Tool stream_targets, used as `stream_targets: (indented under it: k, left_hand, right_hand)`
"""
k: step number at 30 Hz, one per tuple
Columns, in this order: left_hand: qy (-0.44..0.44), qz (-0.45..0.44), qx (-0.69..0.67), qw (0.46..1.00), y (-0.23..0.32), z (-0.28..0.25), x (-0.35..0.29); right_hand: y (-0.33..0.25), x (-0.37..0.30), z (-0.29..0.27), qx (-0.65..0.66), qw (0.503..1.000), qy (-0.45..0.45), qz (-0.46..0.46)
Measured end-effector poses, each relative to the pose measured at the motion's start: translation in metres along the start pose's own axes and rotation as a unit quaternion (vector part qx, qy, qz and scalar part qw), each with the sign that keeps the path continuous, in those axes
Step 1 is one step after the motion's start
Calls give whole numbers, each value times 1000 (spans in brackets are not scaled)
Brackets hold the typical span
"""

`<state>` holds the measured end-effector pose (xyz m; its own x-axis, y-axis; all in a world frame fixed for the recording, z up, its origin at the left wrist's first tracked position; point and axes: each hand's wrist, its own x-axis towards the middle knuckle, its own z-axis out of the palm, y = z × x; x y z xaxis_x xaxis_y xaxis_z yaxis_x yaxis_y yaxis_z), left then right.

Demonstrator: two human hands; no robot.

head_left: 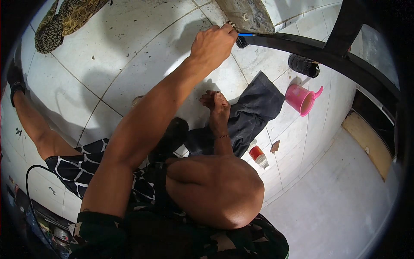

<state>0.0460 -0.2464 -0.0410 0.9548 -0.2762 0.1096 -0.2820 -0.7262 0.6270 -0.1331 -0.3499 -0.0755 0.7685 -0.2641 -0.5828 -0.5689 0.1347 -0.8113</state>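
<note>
My left hand [214, 45] reaches far forward to the end of a curved black frame [293, 43]. Its fingers are closed around something small that I cannot make out, beside a thin blue strip [246, 34] along the frame's edge. My right hand [217, 105] is lower, palm up in front of my raised knee, with fingers curled in. A tiny piece may sit at its fingertips, too small to name. Dark cloth [258, 101] lies crumpled on the floor beside and beneath the right forearm.
A worn grey block [248, 15] stands beyond the left hand. To the right are a black ribbed container [303, 65], a pink dipper [300, 99], a red-labelled bottle [258, 155] and a brown shard [274, 146]. Patterned cloth [71, 21] lies far left on the tiled floor [129, 64].
</note>
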Motion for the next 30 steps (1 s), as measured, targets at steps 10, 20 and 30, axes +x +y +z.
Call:
stream_targets:
  k: [10, 20, 30]
  left_hand:
    - [12, 3, -17, 1000, 2, -5, -4]
    - [18, 9, -21, 1000, -2, -2, -8]
    - [7, 13, -2, 1000, 9, -1, 4]
  right_hand:
    - [0, 1, 5, -14, 1000, -2, 4]
    - [-1, 2, 2, -15, 1000, 3, 2]
    - [2, 3, 4, -3, 1000, -6, 4]
